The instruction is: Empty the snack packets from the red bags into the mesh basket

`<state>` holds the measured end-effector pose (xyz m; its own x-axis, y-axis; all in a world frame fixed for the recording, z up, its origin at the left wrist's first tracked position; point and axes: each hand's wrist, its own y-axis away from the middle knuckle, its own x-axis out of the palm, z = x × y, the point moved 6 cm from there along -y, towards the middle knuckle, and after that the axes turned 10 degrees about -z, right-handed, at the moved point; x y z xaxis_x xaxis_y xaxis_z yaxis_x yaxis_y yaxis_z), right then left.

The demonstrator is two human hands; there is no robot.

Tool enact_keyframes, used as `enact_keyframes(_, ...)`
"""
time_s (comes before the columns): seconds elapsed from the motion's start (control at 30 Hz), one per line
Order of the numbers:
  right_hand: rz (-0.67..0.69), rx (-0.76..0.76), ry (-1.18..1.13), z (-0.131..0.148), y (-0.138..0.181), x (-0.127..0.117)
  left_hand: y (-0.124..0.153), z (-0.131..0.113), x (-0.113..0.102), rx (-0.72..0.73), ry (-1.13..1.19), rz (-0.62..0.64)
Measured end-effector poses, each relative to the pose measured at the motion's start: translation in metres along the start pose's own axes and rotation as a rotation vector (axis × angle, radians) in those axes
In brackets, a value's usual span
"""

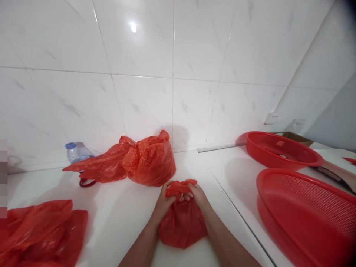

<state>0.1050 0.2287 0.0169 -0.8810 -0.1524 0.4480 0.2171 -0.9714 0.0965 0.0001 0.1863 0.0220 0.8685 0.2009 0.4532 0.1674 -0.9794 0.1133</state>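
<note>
Both my hands are at the gathered top of a red plastic bag (183, 226) on the white counter. My left hand (167, 198) is closed on the left side of its bunched neck. My right hand (195, 194) grips the other side, with its fingertips curled under the folded plastic. The lower part of the bag hangs full and rounded between my forearms; its contents are hidden. Just beyond my hands, a filled, knotted red plastic bag (150, 159) rests against the tiled wall.
Another loose red plastic bag (47, 233) lies at the front left. A clear bottle with a blue cap (72, 152) stands by the wall. To the right are a red basin (280, 148), a red mesh basket (300, 207) and a knife with a dark handle (330, 174).
</note>
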Motion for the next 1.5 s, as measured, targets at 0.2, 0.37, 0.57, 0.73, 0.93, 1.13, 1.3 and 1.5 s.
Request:
enact_keyframes(0.2,-0.08,-0.107,0.07,0.005,0.009,0.002,0.005,-0.009,-0.003,0.132,-0.061,-0.022)
enact_keyframes(0.37,0.046,-0.006,-0.06,0.006,0.019,0.01,0.001,-0.002,-0.009,-0.004,-0.054,-0.079)
enact_keyframes(0.57,0.165,0.087,-0.085,0.01,0.025,0.014,-0.001,-0.005,-0.01,0.051,-0.045,-0.123)
enact_keyframes(0.73,0.184,-0.025,0.1,0.009,0.025,0.013,-0.002,-0.008,-0.018,0.062,0.018,-0.181)
enact_keyframes(0.93,-0.188,-0.29,0.486,0.009,0.013,-0.013,-0.001,-0.007,-0.013,-0.001,0.091,-0.085)
enact_keyframes(1.13,-0.191,-0.384,0.486,0.018,0.015,-0.011,0.001,-0.005,-0.004,-0.005,0.044,0.044)
enact_keyframes(1.3,-0.107,-0.306,0.347,0.017,0.008,-0.014,-0.006,0.001,-0.009,0.032,-0.012,0.008)
enact_keyframes(1.5,0.028,-0.042,0.028,0.012,0.007,-0.02,-0.006,0.0,-0.015,0.082,-0.07,-0.108)
